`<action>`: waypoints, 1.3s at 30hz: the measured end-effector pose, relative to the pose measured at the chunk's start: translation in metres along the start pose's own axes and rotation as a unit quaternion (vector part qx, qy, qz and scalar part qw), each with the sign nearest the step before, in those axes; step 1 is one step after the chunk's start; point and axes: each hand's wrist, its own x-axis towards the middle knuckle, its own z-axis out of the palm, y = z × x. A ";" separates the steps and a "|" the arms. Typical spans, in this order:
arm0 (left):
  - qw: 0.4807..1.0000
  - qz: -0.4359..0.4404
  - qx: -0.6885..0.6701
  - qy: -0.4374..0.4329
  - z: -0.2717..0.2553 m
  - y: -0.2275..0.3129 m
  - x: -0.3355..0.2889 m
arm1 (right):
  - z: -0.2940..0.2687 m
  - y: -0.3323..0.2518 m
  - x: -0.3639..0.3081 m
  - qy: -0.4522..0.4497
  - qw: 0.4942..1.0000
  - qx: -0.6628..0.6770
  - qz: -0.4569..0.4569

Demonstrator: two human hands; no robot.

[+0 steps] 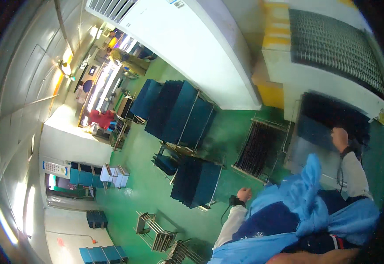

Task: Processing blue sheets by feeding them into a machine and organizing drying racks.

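Observation:
My right hand (339,137) reaches over a rack with dark sheets (322,115) at the right. Its fingers look closed at the sheets; whether they grip one is hidden. A pale, greyish flat surface (308,147) lies just below the dark sheets. My left hand (245,194) hangs beside my body, its fingers curled with nothing visible in them. Both wrists carry black bands with cords. Left of the rack, between my hands and the tall white cabinet, a low rack of thin dark upright pieces (259,147) stands on the floor.
Racks of dark blue-green panels (179,112) and another such rack (196,181) stand on the green floor. Empty metal frames (154,231) are near the bottom. A tall white cabinet (192,39) and a white machine with a ridged grey top (335,50) border the space. People work far off.

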 end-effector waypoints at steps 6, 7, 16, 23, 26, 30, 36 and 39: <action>0.995 0.001 0.096 -0.042 0.001 0.019 0.021 | -0.088 0.009 0.022 0.131 0.991 -0.007 -0.037; 0.993 0.007 0.104 -0.050 0.003 0.019 0.029 | -0.111 0.004 0.027 0.205 0.975 0.014 -0.089; 0.968 0.130 0.171 -0.130 0.085 0.081 0.042 | -0.244 0.042 0.029 0.174 0.880 0.407 0.171; 0.958 0.183 0.189 -0.116 0.069 0.049 0.092 | -0.202 0.091 0.063 0.217 0.598 0.735 0.232; 0.951 0.189 0.212 -0.119 0.063 0.040 0.104 | -0.147 0.170 0.068 0.179 0.784 0.563 0.190; 0.980 0.085 0.168 -0.068 0.044 0.049 0.036 | -0.130 0.129 0.156 0.273 0.607 0.698 0.261; 0.955 0.187 0.230 0.009 0.075 0.074 -0.042 | -0.098 0.234 0.277 0.287 0.896 0.324 0.100; 0.979 0.062 0.179 0.074 0.086 0.084 -0.052 | -0.112 0.248 0.304 0.244 0.957 0.156 0.030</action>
